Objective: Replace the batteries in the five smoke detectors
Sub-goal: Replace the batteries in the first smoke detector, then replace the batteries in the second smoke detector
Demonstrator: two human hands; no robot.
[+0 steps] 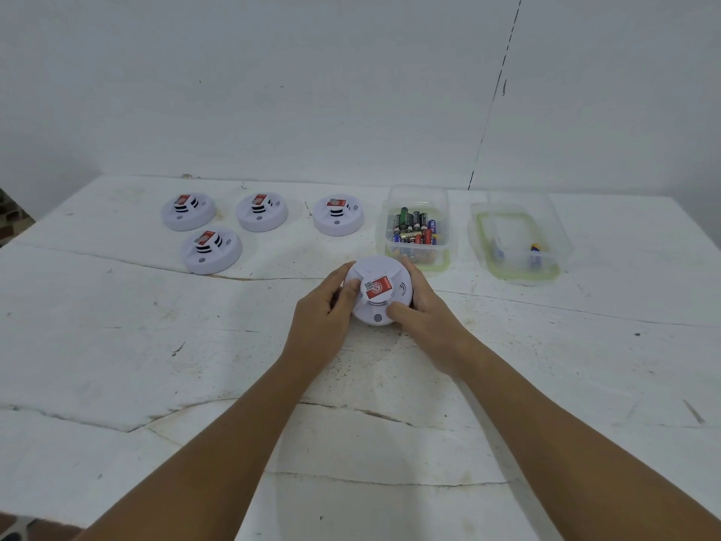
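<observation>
Bright, even, diffuse light; faint soft shadows; slight overall softness; wide-angle bending toward the edges.

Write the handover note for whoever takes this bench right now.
Left hand and right hand both grip the near smoke detector, face up, casing closed.
Four other detectors sit closed at the far left of the table.
Full battery box stands just behind the hands; the nearly empty box, to its right, holds a couple of batteries.
Done: cannot tell how many are swapped.
Left: open the held detector, swap batteries.
</observation>
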